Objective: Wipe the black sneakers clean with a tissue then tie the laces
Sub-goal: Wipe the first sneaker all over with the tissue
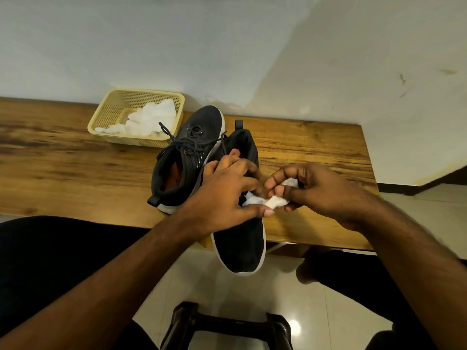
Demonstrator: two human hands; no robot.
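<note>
the left hand [227, 193] grips the nearer black sneaker [240, 246] around its middle, fingers curled over the collar and into the opening, thumb down the near side. this sneaker lies with its heel on the table [63, 160] and its toe sticking out past the near edge, over the tiled floor [227, 294]; its white sole rim shows along both sides of the toe. the right hand [316, 190] is just beside the left, its fingers curled and pinching a crumpled white tissue [273, 200]. the tissue sits between the two hands and seems to touch the upper of the held sneaker, near the left thumb, though the exact contact is hidden by fingers.

the second black sneaker [187, 157] rests on the table just to the left, side by side with the first and pointing the other way, toe toward the wall. its dark laces [187, 140] lie loose and untied across the tongue, and an orange lining shows inside its opening.

behind it, near the wall, stands a pale yellow perforated basket [121, 97] holding a heap of white tissues [149, 120]. a dark stool [227, 324] shows at the bottom edge, between the person's dark-clothed legs.
</note>
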